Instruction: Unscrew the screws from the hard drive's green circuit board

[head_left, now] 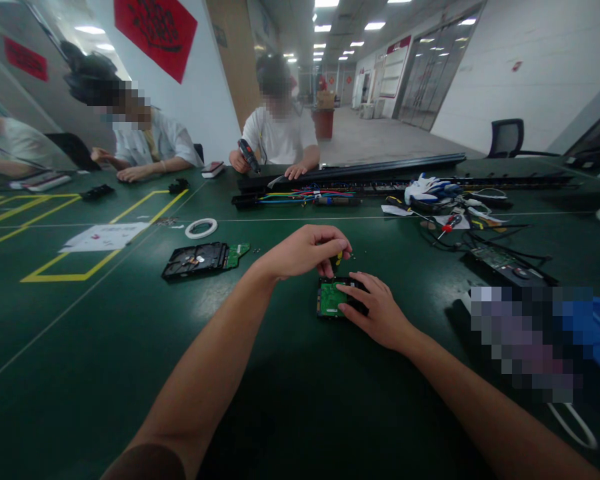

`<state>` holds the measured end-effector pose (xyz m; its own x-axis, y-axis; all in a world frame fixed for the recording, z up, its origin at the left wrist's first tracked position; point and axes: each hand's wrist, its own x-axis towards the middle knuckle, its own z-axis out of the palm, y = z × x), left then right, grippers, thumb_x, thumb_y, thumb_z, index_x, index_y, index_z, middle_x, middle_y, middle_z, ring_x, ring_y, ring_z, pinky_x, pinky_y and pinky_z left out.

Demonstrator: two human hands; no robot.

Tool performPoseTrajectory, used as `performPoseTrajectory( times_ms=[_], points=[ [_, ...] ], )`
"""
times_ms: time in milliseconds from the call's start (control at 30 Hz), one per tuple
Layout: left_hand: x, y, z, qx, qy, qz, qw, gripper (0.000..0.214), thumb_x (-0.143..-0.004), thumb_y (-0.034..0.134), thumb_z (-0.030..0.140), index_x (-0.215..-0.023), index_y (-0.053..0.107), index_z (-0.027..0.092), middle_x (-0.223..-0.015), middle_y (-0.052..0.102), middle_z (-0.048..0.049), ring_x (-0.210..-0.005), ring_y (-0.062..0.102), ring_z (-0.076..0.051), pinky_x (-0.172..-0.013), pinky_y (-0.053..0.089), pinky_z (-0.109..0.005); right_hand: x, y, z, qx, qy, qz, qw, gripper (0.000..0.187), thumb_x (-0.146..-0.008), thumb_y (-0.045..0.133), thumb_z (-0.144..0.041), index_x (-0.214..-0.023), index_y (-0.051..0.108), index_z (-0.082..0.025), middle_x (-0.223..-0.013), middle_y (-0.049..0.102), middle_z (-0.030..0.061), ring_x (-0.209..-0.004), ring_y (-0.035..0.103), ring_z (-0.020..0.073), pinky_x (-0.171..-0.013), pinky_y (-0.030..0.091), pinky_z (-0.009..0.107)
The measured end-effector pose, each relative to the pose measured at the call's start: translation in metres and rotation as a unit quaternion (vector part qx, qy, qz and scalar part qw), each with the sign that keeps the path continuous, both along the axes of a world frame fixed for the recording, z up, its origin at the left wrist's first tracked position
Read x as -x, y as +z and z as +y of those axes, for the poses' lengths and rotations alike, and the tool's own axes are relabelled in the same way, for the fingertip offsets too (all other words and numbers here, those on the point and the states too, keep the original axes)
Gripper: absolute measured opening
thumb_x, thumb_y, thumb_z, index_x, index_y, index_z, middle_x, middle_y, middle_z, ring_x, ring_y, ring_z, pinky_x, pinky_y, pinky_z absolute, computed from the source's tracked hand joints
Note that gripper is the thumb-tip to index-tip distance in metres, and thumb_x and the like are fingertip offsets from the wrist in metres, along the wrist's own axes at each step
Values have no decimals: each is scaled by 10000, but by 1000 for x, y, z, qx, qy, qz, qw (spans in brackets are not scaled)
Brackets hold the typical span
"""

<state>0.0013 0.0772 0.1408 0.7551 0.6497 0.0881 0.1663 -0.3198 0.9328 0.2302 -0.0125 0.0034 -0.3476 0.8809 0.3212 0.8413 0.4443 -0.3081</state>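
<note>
A hard drive [329, 301] with a green circuit board facing up lies on the green table in front of me. My right hand [375, 308] rests on its right part, fingers spread and stretched across the board and the far edge. Above the drive's far edge, the fingers of my left hand [316, 252] close round a small screwdriver [338, 259] with a yellow and black handle. My fingers cover most of the screwdriver, and its tip cannot be made out. A few tiny screws [354, 256] lie just beyond my hands.
Left of me lie another opened hard drive [197, 260], a roll of white tape [201, 229] and papers [105, 237]. Cables [305, 195], gloves [430, 189] and a red screwdriver [449, 225] lie farther back. Across the table a person [280, 137] holds a power drill [249, 156]; other people sit left.
</note>
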Motion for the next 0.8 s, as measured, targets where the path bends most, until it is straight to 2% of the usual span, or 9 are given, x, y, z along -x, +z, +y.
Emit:
performPoseTrajectory(
  times_ms=[100,233,333,600,800],
  points=[
    [-1,-3,2,15,8,-10,1000,277,-1033,597,409,-1031,689,148,-946,738,-66,-658,708,-99,-621,566,-211,1,1,0,1,0,-1,1000,441,-1019,615,-495,-1425,670,-331,-1570,545,123,-1490,467,361,-1200,370,656],
    [-2,-5,4,68,17,-29,997,290,-1054,520,390,-1045,686,153,-1028,739,-86,-691,728,-115,-648,591,-238,0,1,0,-1,2,3,1000,433,-1024,606,-503,-1425,665,-350,-1569,547,109,-1486,474,350,-1194,381,653],
    [-1,-4,4,81,20,-28,996,277,-1053,497,360,-1065,682,154,-1038,735,-84,-697,732,-118,-660,601,-245,-1,-1,0,-4,4,6,1000,430,-1025,603,-509,-1429,657,-370,-1574,546,98,-1489,472,353,-1192,374,675],
    [-1,-7,6,9,43,-6,999,291,-1020,619,452,-1048,656,165,-867,683,-30,-674,698,-119,-637,573,-236,-2,-2,0,-6,2,7,1000,430,-1023,604,-505,-1428,661,-373,-1577,546,99,-1493,465,369,-1189,370,691],
    [-1,-3,3,-13,32,12,999,330,-1028,590,478,-1108,691,174,-916,662,-17,-635,667,-96,-596,546,-220,-1,-1,-1,2,0,1,1000,439,-1027,599,-515,-1433,657,-356,-1583,535,104,-1508,449,354,-1201,373,665]
  ],
)
